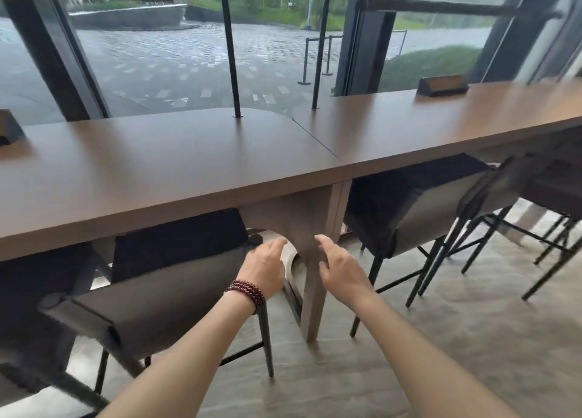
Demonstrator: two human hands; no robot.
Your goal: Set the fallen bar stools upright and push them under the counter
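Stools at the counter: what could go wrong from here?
1. Left hand sits at the near stool's backrest corner, close under the counter edge; fingers could get pinched if it is pushed further.
2. Right hand hovers open by the counter leg and could knock it.

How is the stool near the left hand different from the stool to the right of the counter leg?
The stool by the left hand touches the left hand at its backrest corner; the right stool has no hand on it. The left one is nearer the camera and looks larger; the right one sits farther along the counter. More of the left stool's backrest sticks out from the counter edge. Both stand upright, with dark seats and thin black legs, tucked under the counter.
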